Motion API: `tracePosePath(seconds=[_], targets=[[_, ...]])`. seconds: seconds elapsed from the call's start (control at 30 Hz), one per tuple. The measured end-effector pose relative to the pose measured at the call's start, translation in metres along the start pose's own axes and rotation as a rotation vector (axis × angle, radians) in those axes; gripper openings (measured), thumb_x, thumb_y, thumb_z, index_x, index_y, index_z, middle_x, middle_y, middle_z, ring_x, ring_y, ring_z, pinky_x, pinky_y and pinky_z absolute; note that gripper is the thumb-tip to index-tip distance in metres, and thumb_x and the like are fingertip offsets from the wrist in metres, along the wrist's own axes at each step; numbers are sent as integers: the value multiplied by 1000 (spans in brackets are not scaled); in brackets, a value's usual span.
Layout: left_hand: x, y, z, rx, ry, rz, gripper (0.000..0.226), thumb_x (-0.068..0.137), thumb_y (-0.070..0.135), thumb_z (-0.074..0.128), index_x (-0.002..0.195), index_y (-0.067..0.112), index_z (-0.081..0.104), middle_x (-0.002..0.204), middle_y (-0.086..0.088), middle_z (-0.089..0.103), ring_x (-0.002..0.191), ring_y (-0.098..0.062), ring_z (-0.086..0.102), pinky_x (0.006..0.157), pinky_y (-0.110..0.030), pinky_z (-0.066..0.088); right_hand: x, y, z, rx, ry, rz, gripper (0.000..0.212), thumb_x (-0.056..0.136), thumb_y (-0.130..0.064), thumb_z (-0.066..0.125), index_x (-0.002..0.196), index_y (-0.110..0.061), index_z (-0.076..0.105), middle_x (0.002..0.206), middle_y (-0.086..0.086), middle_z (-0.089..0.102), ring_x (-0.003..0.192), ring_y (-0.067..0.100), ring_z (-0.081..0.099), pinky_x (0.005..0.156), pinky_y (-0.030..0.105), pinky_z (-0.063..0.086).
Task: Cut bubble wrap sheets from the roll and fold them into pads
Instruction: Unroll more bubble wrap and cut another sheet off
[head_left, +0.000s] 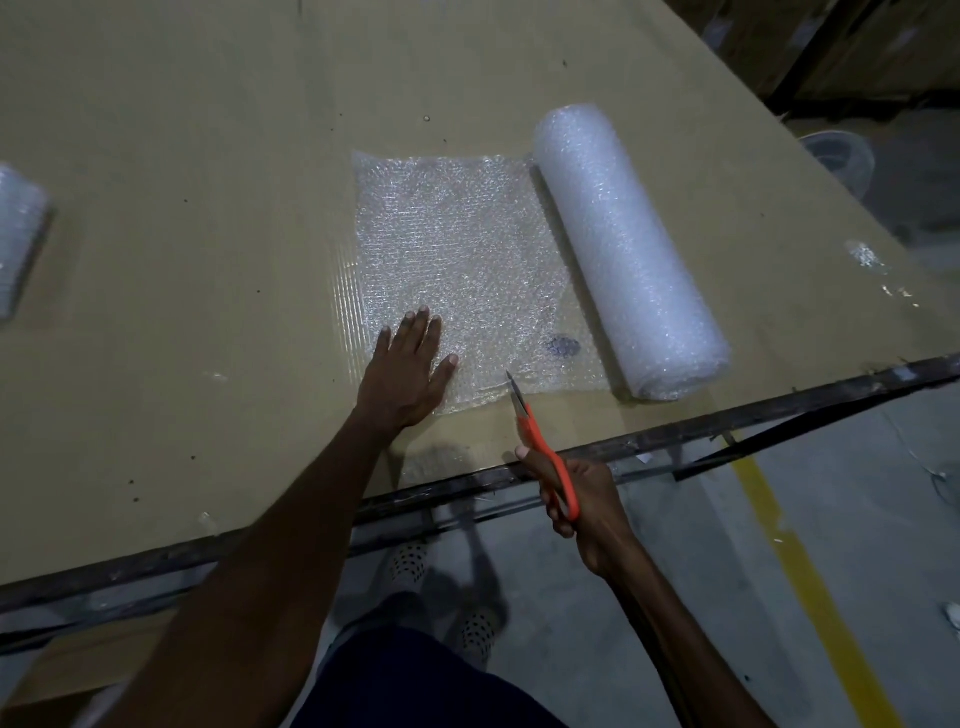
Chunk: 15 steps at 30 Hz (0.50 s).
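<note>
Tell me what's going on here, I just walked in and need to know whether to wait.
A person is about to cut bubble wrap on a table. The left hand lies flat on the unrolled sheet, holding it down. The right hand grips orange scissors, whose blades are at the sheet's near edge, beside the roll. The sheet looks still joined to the roll. More bubble wrap lies at the far left.

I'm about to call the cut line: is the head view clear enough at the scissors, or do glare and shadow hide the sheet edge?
Head view: dim light; scissors and near edge of the unrolled sheet readable; glints on the bubbles, no blinding glare; left hand sharp; frame corners blurred, table edge bowed by the wide lens.
</note>
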<state>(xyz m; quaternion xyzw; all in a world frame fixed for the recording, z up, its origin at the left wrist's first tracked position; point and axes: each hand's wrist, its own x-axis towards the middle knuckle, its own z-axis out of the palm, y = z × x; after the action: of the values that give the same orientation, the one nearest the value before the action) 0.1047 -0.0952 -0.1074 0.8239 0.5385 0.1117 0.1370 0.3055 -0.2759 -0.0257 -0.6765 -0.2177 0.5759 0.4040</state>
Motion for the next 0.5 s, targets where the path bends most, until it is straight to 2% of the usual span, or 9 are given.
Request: tracePosePath(seconds=[0.1, 0.33, 0.5], targets=[[-1, -1, -1, -1, -2, 2, 69, 105, 55, 20, 160, 14, 14, 168, -7, 4, 155, -22, 0, 125, -47, 0, -2, -3, 1, 8, 14, 18, 39, 74, -39, 88, 75, -5, 69, 56, 10, 48, 40, 14, 36, 37, 19, 22], [-3, 0, 0, 11, -1, 6, 73, 103, 57, 17, 160, 13, 15, 168, -8, 7, 155, -22, 2, 124, -46, 0, -1, -14, 9, -16, 17, 16, 42, 73, -45, 87, 66, -9, 65, 59, 10, 49, 41, 15, 35, 39, 21, 22], [-4, 1, -1, 7, -1, 8, 73, 102, 57, 17, 160, 13, 15, 168, -8, 6, 155, -22, 2, 124, -47, 0, -9, -7, 3, -20, 2, 20, 34, 72, -48, 86, 60, -18, 74, 60, 11, 47, 43, 15, 35, 42, 22, 22]])
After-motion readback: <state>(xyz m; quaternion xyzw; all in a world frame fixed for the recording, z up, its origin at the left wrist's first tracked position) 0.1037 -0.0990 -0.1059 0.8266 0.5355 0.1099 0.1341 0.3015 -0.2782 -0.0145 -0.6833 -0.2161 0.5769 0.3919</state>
